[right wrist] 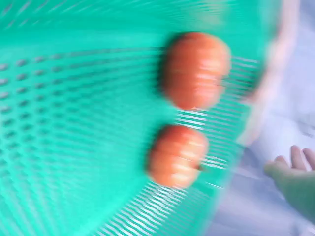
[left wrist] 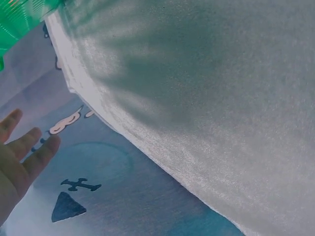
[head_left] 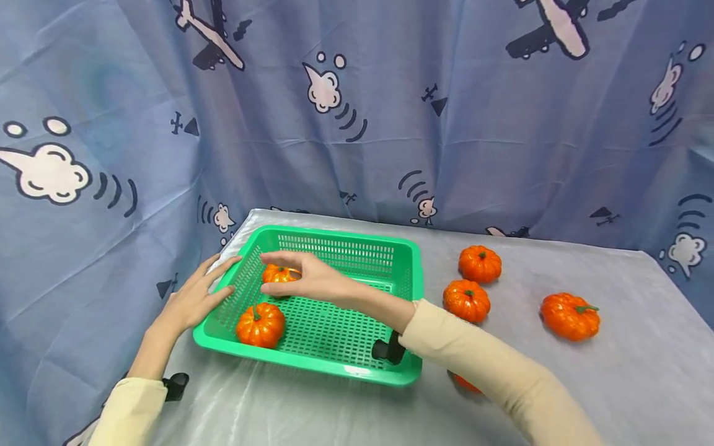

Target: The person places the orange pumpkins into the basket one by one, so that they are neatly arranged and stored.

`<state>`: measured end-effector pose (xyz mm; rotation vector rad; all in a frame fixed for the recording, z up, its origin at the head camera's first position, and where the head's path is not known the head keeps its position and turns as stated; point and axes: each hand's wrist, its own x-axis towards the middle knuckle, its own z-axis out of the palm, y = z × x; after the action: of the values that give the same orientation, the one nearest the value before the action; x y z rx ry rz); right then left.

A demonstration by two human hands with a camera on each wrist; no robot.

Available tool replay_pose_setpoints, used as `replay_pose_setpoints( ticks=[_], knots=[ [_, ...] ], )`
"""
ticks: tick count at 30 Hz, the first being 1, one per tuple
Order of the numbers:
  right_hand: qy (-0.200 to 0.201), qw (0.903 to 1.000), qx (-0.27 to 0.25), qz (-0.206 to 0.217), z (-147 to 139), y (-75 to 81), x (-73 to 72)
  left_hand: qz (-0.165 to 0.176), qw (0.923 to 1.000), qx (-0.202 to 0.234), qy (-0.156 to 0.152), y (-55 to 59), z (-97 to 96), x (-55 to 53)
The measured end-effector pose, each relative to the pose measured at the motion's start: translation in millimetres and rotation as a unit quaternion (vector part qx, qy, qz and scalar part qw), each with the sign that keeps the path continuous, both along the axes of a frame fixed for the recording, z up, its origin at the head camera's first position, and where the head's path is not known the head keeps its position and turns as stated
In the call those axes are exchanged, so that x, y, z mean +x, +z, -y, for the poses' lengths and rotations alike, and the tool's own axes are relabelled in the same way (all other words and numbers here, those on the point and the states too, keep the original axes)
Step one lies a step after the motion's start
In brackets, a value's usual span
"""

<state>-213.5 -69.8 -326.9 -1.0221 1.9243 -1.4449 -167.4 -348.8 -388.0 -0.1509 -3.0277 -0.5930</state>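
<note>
A green plastic basket (head_left: 312, 365) with slotted walls stands on the table. Two small orange pumpkins lie inside at its left end: the nearer pumpkin (head_left: 260, 325) and the farther pumpkin (head_left: 277, 274). My left hand (head_left: 192, 300) is at the basket's left rim, fingers spread and straight. Over the basket, my right hand (head_left: 312, 277) has its thumb and fingers apart, in front of the farther pumpkin and hiding part of it. In the blurred right wrist view, both the pumpkin (right wrist: 197, 71) and the other pumpkin (right wrist: 177, 156) rest in the basket with no fingers round them.
Right of the basket, a pumpkin (head_left: 480, 264), a second pumpkin (head_left: 467, 301) and a third pumpkin (head_left: 569, 317) lie on the grey-covered table (head_left: 535, 384). Another pumpkin (head_left: 465, 383) is mostly hidden under my right sleeve. A blue patterned curtain (head_left: 379, 173) hangs behind.
</note>
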Motion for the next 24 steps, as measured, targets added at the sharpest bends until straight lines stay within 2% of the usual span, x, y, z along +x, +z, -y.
replay_pose_setpoints(
  ticks=[4, 6, 9, 14, 17, 19, 21, 24],
  knots=[
    [-0.043, 0.9967, -0.069, -0.006, -49.5, 31.5, 6.5, -0.004, 1.0, 0.002, -0.005, -0.6, 0.5, -0.9],
    [-0.07, 0.9937, -0.086, -0.017, -81.6, 38.6, 8.8, -0.004, 1.0, 0.003, -0.006, -1.1, 0.8, -1.2],
    [-0.128, 0.9869, -0.085, -0.05, -134.0, 38.2, 12.2, -0.005, 1.0, 0.002, -0.007, -2.3, 1.4, -0.7],
    [-0.235, 0.9648, -0.04, -0.111, -222.0, 19.8, 16.9, -0.013, 0.9999, -0.008, -0.006, -2.0, 4.1, 2.8],
    [-0.277, 0.9461, 0.031, -0.165, -279.3, 2.5, 15.7, -0.017, 0.9998, -0.008, -0.005, -1.4, 4.6, 3.8],
    [-0.298, 0.9295, 0.091, -0.197, -320.7, -11.8, 14.9, -0.018, 0.9998, -0.006, -0.007, -1.3, 4.5, 3.4],
    [-0.313, 0.9163, 0.142, -0.205, -362.1, -28.1, 15.8, -0.018, 0.9998, -0.002, -0.01, -1.3, 3.9, 2.4],
    [-0.319, 0.9123, 0.177, -0.186, -413.5, -54.4, 19.4, -0.016, 0.9998, 0.001, -0.013, -1.3, 3.7, 1.4]
  ],
)
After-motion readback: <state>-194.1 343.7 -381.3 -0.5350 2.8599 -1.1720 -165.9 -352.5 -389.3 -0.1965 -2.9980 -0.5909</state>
